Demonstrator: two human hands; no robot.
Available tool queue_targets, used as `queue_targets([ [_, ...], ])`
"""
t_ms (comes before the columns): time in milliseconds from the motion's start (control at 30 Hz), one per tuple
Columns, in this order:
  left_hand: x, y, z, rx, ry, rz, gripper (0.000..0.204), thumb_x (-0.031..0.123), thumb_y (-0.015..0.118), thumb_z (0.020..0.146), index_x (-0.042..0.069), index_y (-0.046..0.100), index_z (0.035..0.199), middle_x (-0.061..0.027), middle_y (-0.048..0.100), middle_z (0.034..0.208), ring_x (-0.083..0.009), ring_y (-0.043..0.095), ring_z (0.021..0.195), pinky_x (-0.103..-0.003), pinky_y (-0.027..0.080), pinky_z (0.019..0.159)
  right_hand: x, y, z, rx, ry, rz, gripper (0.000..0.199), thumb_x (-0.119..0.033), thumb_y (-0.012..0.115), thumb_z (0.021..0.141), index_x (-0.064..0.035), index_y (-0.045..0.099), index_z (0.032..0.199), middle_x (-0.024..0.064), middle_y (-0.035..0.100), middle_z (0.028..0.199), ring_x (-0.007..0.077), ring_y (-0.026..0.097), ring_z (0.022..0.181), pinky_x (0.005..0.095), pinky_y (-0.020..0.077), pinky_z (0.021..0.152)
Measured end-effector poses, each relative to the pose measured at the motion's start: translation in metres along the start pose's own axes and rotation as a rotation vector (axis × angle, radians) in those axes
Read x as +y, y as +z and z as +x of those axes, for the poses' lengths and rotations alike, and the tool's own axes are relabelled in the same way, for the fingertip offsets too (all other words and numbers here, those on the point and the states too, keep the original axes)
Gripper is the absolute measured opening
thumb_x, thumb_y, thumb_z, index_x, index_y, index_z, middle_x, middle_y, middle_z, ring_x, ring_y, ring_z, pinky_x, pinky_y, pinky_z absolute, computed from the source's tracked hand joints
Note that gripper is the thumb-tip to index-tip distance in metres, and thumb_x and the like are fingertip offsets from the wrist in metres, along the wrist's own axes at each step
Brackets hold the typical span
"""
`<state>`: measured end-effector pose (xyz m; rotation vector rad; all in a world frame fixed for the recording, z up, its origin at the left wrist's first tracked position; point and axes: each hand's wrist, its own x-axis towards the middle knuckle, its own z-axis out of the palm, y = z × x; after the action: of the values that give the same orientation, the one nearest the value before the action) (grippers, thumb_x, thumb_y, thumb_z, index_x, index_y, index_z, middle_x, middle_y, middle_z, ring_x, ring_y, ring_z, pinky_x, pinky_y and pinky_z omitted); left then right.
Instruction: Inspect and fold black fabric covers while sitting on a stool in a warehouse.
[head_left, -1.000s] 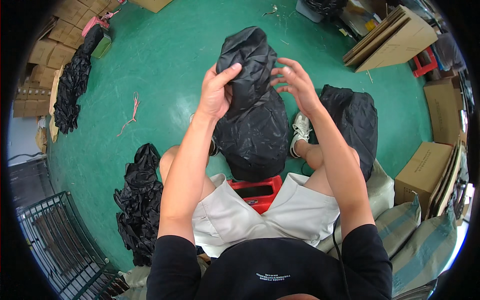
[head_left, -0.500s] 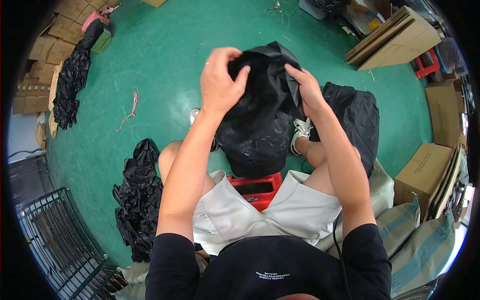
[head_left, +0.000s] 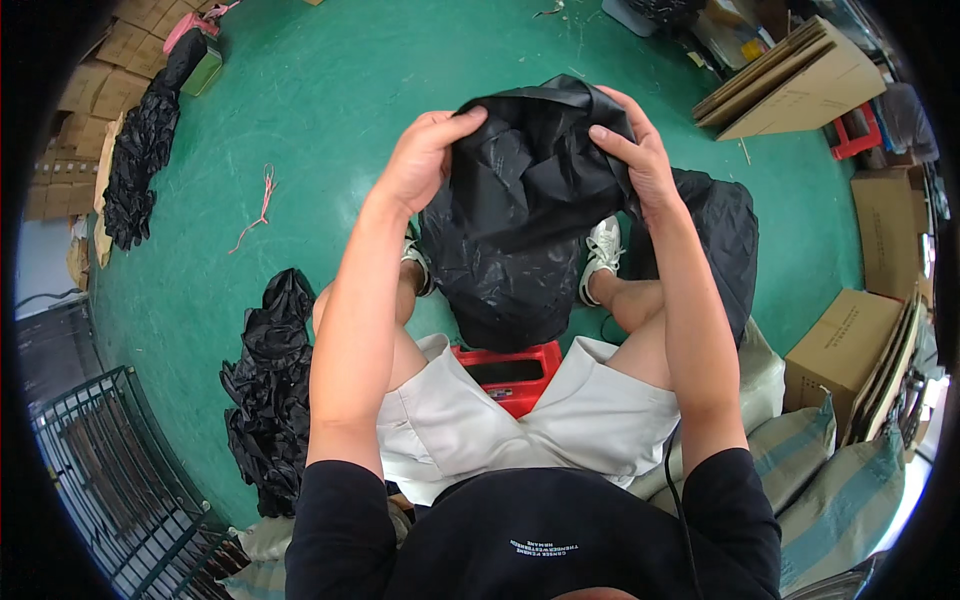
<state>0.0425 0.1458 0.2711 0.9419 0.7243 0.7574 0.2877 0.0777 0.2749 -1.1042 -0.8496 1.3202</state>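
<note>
Above my knees I hold up a thin, crinkled black bag-like cover [head_left: 530,150]. My left hand [head_left: 418,160] pinches its left edge between thumb and fingers. On the other side my right hand [head_left: 642,155] grips the upper right edge, thumb on the near side. The material sags between both hands. Directly below, a shiny black bundle [head_left: 505,290] sits between my shins, against a red plastic stool [head_left: 520,385]; where it meets the held piece I cannot tell.
A heap of crumpled black material [head_left: 270,390] lies on the green floor at left, and a black bundle [head_left: 715,240] stands beyond my right knee. Flattened cardboard [head_left: 790,85], a carton [head_left: 840,345] and striped sacks [head_left: 850,500] are at right. A dark metal rack [head_left: 120,480] is lower left.
Both hands have moved slightly farther apart, the left outward and the right up and outward. The black cover is spread wider, and its dark opening no longer faces up.
</note>
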Motion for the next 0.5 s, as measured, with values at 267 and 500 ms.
queue_targets([
  [267,-0.008,0.011,-0.007,-0.054,-0.226,-0.310,0.024,0.022,0.062,0.093,-0.002,0.069,0.093,-0.0096,0.072,0.088,-0.0173,0.069,0.074,-0.028,0.056,0.070,0.014,0.003,-0.005,-0.148,-0.131,-0.204,0.038,-0.016,0.074,0.084,0.0003,0.060,0.115,0.0019,0.065,0.099,0.0118,0.060,0.093,0.0253,0.0453,0.090],
  [500,-0.006,0.012,-0.003,-0.084,-0.157,-0.192,0.015,0.009,0.066,0.086,0.001,0.065,0.099,-0.0061,0.071,0.087,-0.0138,0.068,0.074,-0.026,0.055,0.070,0.023,-0.008,0.003,-0.077,0.000,-0.192,0.023,-0.015,0.065,0.090,0.0002,0.064,0.108,0.0007,0.064,0.094,0.0099,0.057,0.086,0.0236,0.0445,0.080],
])
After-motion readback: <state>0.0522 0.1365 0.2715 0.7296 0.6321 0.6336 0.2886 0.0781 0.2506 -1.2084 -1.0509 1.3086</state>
